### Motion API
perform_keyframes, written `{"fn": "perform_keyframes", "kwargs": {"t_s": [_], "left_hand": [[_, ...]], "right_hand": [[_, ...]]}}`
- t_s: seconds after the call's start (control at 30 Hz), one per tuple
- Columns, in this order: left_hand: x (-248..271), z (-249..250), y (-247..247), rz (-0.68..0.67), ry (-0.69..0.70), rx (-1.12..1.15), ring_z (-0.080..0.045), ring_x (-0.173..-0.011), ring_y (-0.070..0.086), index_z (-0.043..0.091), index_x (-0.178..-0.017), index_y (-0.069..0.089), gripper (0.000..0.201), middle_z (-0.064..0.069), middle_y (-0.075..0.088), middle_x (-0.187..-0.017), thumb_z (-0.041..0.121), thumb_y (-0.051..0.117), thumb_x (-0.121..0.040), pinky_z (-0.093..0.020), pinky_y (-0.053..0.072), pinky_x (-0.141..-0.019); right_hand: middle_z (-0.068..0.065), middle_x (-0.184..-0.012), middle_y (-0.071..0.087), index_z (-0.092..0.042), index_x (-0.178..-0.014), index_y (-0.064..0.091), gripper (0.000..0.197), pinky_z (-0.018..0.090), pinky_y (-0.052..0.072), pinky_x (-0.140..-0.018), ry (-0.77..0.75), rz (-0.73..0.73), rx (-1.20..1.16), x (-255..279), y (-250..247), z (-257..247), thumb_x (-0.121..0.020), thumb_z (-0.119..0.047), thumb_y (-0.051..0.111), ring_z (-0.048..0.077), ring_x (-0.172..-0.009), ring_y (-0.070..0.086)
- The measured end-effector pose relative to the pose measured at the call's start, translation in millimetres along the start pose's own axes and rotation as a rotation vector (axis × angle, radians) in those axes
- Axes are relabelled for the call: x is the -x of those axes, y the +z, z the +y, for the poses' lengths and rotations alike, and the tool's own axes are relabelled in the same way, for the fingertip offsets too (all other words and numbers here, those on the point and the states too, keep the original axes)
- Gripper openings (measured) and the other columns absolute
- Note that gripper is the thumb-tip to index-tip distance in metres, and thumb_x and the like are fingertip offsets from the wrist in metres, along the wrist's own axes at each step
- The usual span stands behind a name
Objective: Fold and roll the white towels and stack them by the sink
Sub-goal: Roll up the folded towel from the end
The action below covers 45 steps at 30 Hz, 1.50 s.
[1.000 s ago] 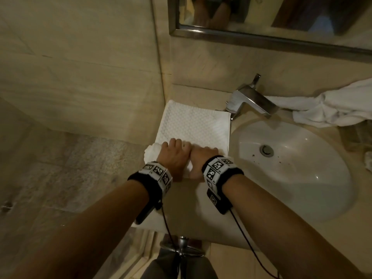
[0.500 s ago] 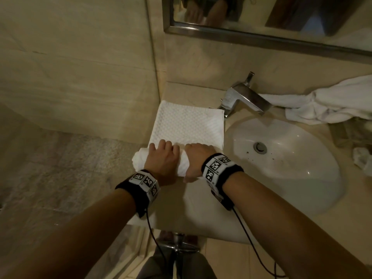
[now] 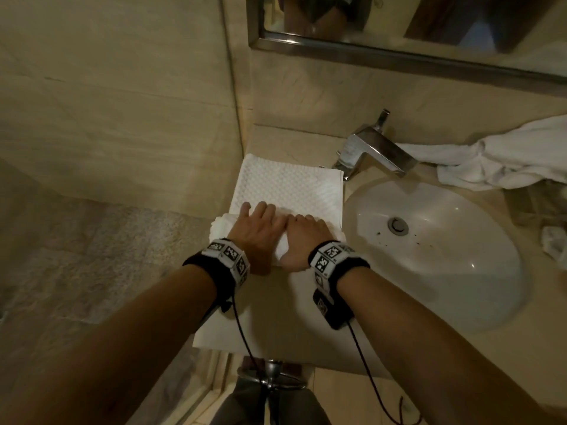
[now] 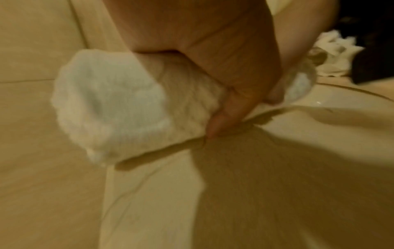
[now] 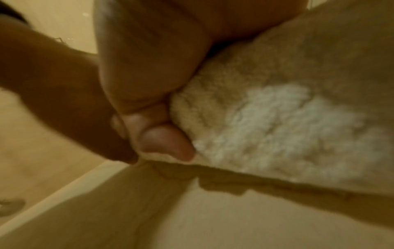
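A white textured towel (image 3: pixel 288 188) lies on the beige counter (image 3: pixel 276 302) left of the sink (image 3: pixel 429 271), its near end wound into a thick roll (image 3: pixel 219 228). My left hand (image 3: pixel 257 231) and right hand (image 3: pixel 303 240) sit side by side on top of the roll, fingers curved over it toward the wall. In the left wrist view the roll (image 4: pixel 110 104) shows its fluffy end, with my left thumb (image 4: pixel 226 114) pressed against its near side. My right thumb (image 5: pixel 166 139) presses into the roll (image 5: pixel 277 126) in the right wrist view.
A chrome faucet (image 3: pixel 377 151) stands behind the basin. A crumpled white towel (image 3: pixel 506 161) lies at the back right, with a small white wad (image 3: pixel 555 243) near the right edge. The tiled wall (image 3: pixel 122 118) rises on the left. A mirror (image 3: pixel 399 26) hangs above.
Both hands have pushed the roll a little farther toward the wall, so the flat stretch of towel ahead is slightly shorter. Their hold is unchanged.
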State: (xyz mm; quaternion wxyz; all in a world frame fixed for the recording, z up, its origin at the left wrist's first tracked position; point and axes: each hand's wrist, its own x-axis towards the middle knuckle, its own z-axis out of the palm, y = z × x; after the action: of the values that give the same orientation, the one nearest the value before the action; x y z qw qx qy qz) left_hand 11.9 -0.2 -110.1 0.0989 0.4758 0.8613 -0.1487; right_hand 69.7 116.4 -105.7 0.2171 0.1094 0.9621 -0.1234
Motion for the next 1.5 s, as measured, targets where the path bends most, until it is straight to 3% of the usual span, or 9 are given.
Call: {"fn": "perform_keyframes", "kwargs": {"t_s": [0.13, 0.37, 0.53, 0.7, 0.9, 1.07, 1.27, 1.37, 1.5], "left_hand": [[10, 11, 10, 0.104, -0.008, 0.032, -0.026, -0.107, 0.04, 0.011, -0.132, 0.034, 0.07, -0.007, 0.043, -0.122, 0.043, 0.06, -0.076, -0.04, 0.033, -0.095], [-23, 4, 0, -0.007, -0.079, 0.166, -0.023, -0.107, 0.044, 0.02, -0.123, 0.041, 0.072, -0.003, 0.048, -0.119, 0.056, 0.069, -0.066, -0.035, 0.039, -0.09], [-8, 13, -1, 0.029, -0.078, 0.154, -0.023, -0.106, 0.042, 0.016, -0.125, 0.037, 0.074, -0.005, 0.046, -0.119, 0.056, 0.064, -0.068, -0.037, 0.038, -0.089], [13, 22, 2, 0.111, -0.045, 0.047, -0.027, -0.109, 0.041, 0.01, -0.131, 0.035, 0.056, -0.009, 0.045, -0.121, 0.023, 0.055, -0.081, -0.038, 0.034, -0.093], [-18, 12, -15, -0.037, -0.087, 0.189, -0.023, -0.107, 0.05, 0.022, -0.121, 0.044, 0.05, 0.0, 0.054, -0.119, 0.037, 0.06, -0.076, -0.037, 0.044, -0.09], [-24, 14, -26, -0.27, -0.106, 0.343, -0.025, -0.102, 0.056, 0.016, -0.113, 0.049, 0.037, -0.006, 0.059, -0.115, 0.022, 0.057, -0.078, -0.033, 0.045, -0.079], [3, 18, -14, -0.081, -0.043, 0.104, -0.028, -0.11, 0.038, 0.013, -0.129, 0.029, 0.073, -0.009, 0.039, -0.12, 0.035, 0.066, -0.071, -0.042, 0.037, -0.09], [11, 21, -4, -0.003, -0.032, 0.03, -0.027, -0.107, 0.04, 0.011, -0.124, 0.034, 0.06, -0.009, 0.043, -0.119, 0.025, 0.065, -0.074, -0.039, 0.037, -0.087], [-7, 12, -6, -0.081, 0.013, 0.114, -0.021, -0.107, 0.046, 0.017, -0.125, 0.037, 0.078, -0.002, 0.048, -0.118, 0.03, 0.078, -0.061, -0.034, 0.042, -0.09]], "right_hand": [[0.006, -0.114, 0.055, -0.01, -0.116, 0.048, 0.071, 0.037, 0.042, -0.092, 0.036, -0.033, -0.071, -3, -8, 4, -0.051, -0.03, 0.07, 0.026, -0.109, 0.051], [0.005, -0.127, 0.04, -0.017, -0.131, 0.034, 0.076, 0.042, 0.033, -0.1, -0.053, 0.189, 0.23, 19, 18, 7, -0.068, -0.03, 0.073, 0.025, -0.116, 0.038], [0.007, -0.127, 0.043, -0.014, -0.132, 0.035, 0.077, 0.041, 0.037, -0.101, -0.014, 0.06, 0.102, 9, 2, 5, -0.068, -0.037, 0.071, 0.027, -0.119, 0.041], [0.005, -0.111, 0.053, -0.014, -0.115, 0.045, 0.06, 0.035, 0.044, -0.088, 0.027, -0.086, 0.007, 5, -17, 7, -0.062, -0.028, 0.068, 0.026, -0.109, 0.051], [0.008, -0.127, 0.04, -0.012, -0.131, 0.035, 0.081, 0.045, 0.032, -0.105, 0.029, 0.069, 0.152, 17, -1, -4, -0.067, -0.045, 0.07, 0.028, -0.12, 0.038], [0.006, -0.125, 0.047, -0.016, -0.127, 0.041, 0.069, 0.044, 0.033, -0.104, 0.046, 0.024, 0.092, 14, -2, 3, -0.068, -0.039, 0.069, 0.027, -0.117, 0.044], [0.003, -0.109, 0.062, -0.023, -0.106, 0.054, 0.033, 0.038, 0.042, -0.089, 0.019, -0.025, 0.018, 5, -15, 5, -0.077, -0.039, 0.054, 0.025, -0.101, 0.057], [0.003, -0.094, 0.066, -0.023, -0.085, 0.053, 0.014, 0.031, 0.048, -0.075, 0.054, -0.124, 0.004, 5, -22, 2, -0.073, -0.031, 0.056, 0.022, -0.081, 0.058], [0.007, -0.12, 0.053, -0.014, -0.125, 0.046, 0.062, 0.041, 0.043, -0.094, 0.088, -0.164, 0.045, 13, -19, -1, -0.071, -0.042, 0.058, 0.026, -0.111, 0.051]]}}
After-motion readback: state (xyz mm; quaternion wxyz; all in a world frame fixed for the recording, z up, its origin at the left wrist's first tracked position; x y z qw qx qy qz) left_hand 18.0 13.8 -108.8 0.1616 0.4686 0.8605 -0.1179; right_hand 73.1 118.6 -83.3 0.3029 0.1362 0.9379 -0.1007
